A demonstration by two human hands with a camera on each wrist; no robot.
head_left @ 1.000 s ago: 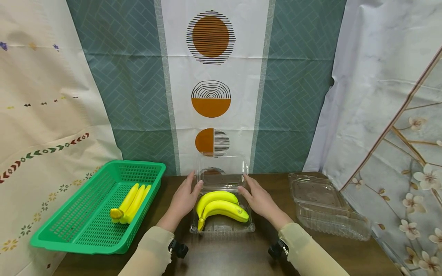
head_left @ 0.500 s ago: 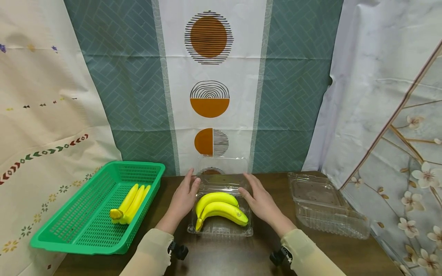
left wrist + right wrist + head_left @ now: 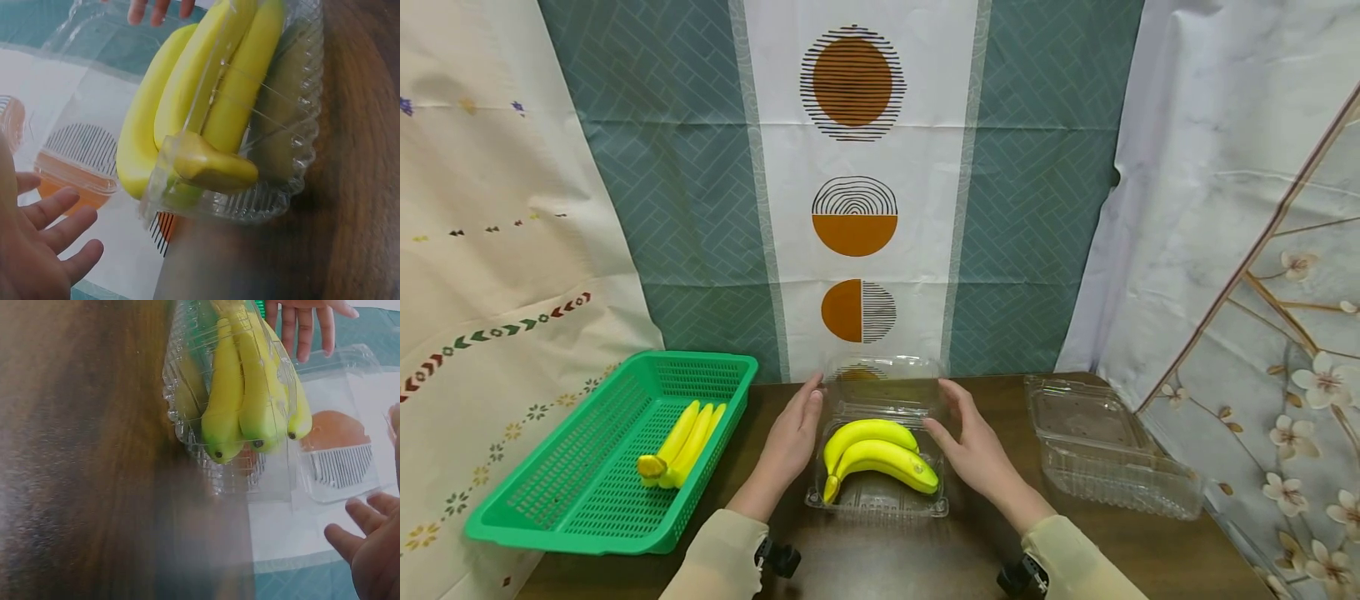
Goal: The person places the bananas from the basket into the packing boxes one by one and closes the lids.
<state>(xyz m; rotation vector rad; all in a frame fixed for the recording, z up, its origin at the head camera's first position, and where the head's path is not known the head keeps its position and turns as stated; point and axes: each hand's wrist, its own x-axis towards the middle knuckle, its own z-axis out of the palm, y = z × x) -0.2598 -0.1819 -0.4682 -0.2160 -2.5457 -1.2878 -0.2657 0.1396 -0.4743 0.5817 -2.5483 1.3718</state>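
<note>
In the head view a clear plastic clamshell box stands in the middle of the table, its lid raised at the back. Inside lies a bunch of yellow bananas; the left wrist view shows the stem end of the bananas, the right wrist view their dark tips. My left hand is at the box's left side, fingers extended and spread. My right hand mirrors it on the right, fingers loosely spread close to the lid's edge. Neither hand grips anything.
On the left stands a green perforated basket with another banana bunch in it. A second clear clamshell box sits at the right with its lid up. Patterned cloths hang behind and at both sides of the brown table.
The lid's top edge has come lower in the head view. My right hand has shifted slightly outward, and both hands sit a little farther apart. The bananas stay in the box.
</note>
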